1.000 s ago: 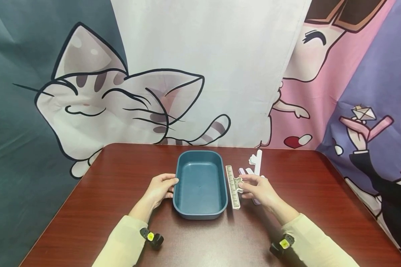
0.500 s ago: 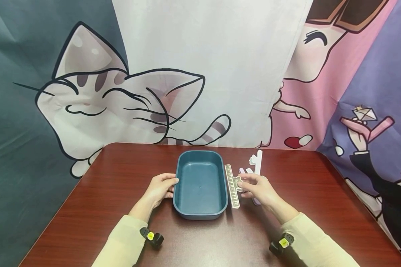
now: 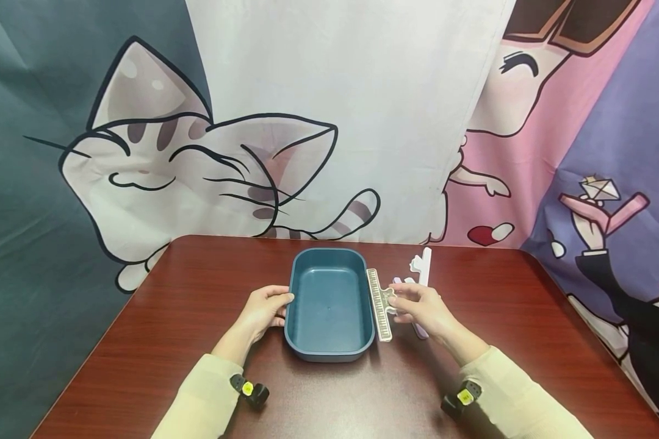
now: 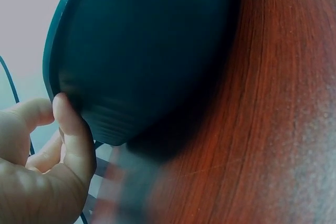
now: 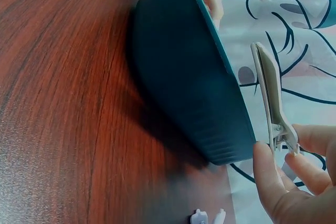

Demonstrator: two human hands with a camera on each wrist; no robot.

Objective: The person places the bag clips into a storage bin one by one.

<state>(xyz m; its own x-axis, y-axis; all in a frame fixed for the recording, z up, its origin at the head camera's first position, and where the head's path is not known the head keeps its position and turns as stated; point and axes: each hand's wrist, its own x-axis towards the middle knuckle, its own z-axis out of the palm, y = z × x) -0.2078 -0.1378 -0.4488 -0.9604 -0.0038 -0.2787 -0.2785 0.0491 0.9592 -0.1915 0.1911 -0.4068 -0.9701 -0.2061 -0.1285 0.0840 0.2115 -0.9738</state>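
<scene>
A dark teal rectangular tub [image 3: 329, 302] stands on the red-brown table [image 3: 170, 317]. My left hand [image 3: 265, 311] holds the tub's left rim [image 4: 58, 93], thumb on the edge. My right hand [image 3: 420, 308] pinches the handle of a long cream sealing clip [image 3: 379, 303] printed like piano keys. The clip is lifted a little beside the tub's right wall [image 5: 210, 103]; in the right wrist view the clip [image 5: 270, 93] stands above the tub's rim. A purple clip [image 3: 417, 326] lies partly hidden under my right hand, and a white clip [image 3: 423, 267] lies behind it.
A cartoon cloth backdrop [image 3: 329, 122] hangs right behind the table's far edge. Bare tabletop spreads left of the tub and right of the clips. Small wrist cameras [image 3: 249, 390] sit on both sleeves.
My right hand has raised the cream clip off the table and carried it slightly left, up against the tub's right wall. The left hand and tub have stayed put.
</scene>
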